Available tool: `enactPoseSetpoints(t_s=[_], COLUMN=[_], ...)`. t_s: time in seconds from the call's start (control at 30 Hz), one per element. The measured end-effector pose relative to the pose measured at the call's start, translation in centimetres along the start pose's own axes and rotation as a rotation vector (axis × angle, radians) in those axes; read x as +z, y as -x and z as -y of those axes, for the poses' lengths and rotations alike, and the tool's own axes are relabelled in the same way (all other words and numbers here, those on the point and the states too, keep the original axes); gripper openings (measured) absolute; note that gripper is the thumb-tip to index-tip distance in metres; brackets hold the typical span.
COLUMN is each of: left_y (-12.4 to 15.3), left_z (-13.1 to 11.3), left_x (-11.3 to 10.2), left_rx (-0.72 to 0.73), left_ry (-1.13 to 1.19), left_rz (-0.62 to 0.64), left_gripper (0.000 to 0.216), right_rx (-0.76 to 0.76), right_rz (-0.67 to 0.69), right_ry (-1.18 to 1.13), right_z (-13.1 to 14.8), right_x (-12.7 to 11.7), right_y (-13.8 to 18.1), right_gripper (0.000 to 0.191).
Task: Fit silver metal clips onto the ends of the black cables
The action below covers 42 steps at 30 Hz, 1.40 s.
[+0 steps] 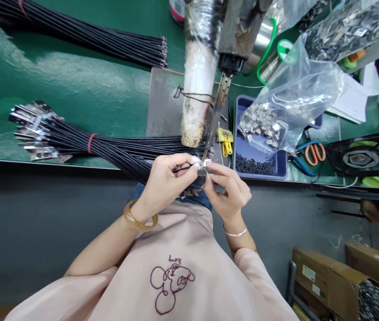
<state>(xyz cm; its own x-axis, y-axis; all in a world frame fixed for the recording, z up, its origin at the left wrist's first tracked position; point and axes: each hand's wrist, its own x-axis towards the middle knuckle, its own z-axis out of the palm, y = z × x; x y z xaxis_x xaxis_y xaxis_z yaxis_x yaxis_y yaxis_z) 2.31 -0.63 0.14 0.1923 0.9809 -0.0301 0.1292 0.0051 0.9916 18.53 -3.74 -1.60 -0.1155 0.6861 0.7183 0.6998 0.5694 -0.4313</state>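
My left hand is closed around the end of a black cable, with white tape on a fingertip. My right hand pinches a thin solder wire, also with white on a fingertip. Both hands' fingertips meet just under the tip of a soldering iron mounted above, pointing down. The small part at the cable's end is mostly hidden by fingers. Beneath and left of my hands lies a bundle of black cables tied with a red band, metal connectors at its left end.
A wrapped fume pipe hangs beside the iron. Right of it are a yellow clip, a blue tray of metal shells and small black pieces, pliers, a fan and solder spools. Another cable bundle lies behind.
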Motion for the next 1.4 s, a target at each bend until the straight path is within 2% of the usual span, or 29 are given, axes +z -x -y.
enactPoseSetpoints(t_s=[0.17,0.27,0.43,0.5,0.83,0.97,1.2,1.4], left_y=[0.0,0.2,0.4,0.3,0.2,0.2,0.1,0.1], left_z=[0.0,0.2,0.2,0.0,0.2,0.4,0.4,0.4], left_x=[-0.1,-0.1,-0.3,-0.3,0.3,0.5,0.6,0.6], left_rx=[0.02,0.041,0.092,0.124,0.208,0.185,0.186,0.194], left_ry=[-0.001,-0.025,-0.065,-0.07,-0.094,-0.103,-0.105,-0.114], left_rz=[0.007,0.019,0.049,0.041,-0.11,-0.121,-0.131,-0.132], left_gripper=[0.014,0.014,0.018,0.02,0.017,0.017,0.017,0.016], right_rx=[-0.017,0.027,0.371,0.448,0.347,0.32,0.373,0.324], right_rz=[-0.005,-0.038,0.059,0.091,0.12,0.119,0.145,0.166], right_ry=[-0.013,0.004,-0.256,-0.328,-0.266,-0.263,-0.292,-0.268], right_z=[0.1,0.3,0.7,0.8,0.9,0.7,0.4,0.3], right_x=[-0.1,-0.3,-0.5,-0.6,-0.9,-0.9,-1.0,-1.0], right_y=[0.0,-0.1,-0.4,-0.5,-1.0,-1.2,-1.4,-1.6], right_gripper=[0.022,0.02,0.009,0.007,0.011,0.011,0.009,0.012])
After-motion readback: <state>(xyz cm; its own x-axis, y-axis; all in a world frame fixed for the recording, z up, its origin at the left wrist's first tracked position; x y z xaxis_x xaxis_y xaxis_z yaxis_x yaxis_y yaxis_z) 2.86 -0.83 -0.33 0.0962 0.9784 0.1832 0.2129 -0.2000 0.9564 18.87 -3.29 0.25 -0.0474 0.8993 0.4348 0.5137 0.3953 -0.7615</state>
